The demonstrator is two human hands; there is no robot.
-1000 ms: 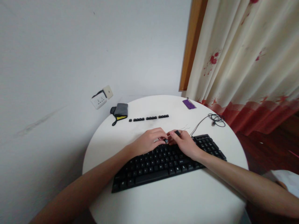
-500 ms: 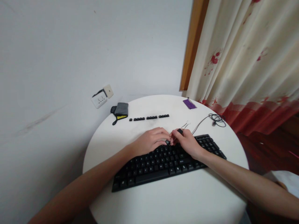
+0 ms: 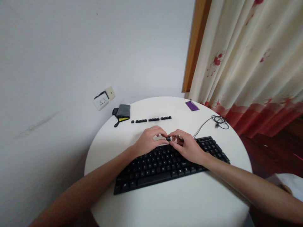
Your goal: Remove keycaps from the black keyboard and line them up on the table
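A small black keycap (image 3: 168,138) is pinched between the thumb and fingertips of my left hand (image 3: 151,138), above the back edge of a black keyboard (image 3: 153,167). My right hand (image 3: 188,145) meets it from the other side, thumb and forefinger touching or nearly touching the keycap. Tucked in the curled fingers of that right hand is a wire keycap puller (image 3: 179,137), mostly hidden by the fingers. Both wrists hover over the keyboard, and the hands cover part of its upper rows.
Black keycaps (image 3: 154,119) stand in a row of small groups behind the hands. A grey pouch with yellow lining (image 3: 123,111) lies at the back left, and a purple packet (image 3: 192,106) at the back right. The keyboard's coiled cable (image 3: 220,122) rests on the round white table (image 3: 175,201).
My right hand has turned, so the puller's wire ends now lie within its fingers rather than pointing away. The keycap has risen slightly, and the right thumb and forefinger have come to it.
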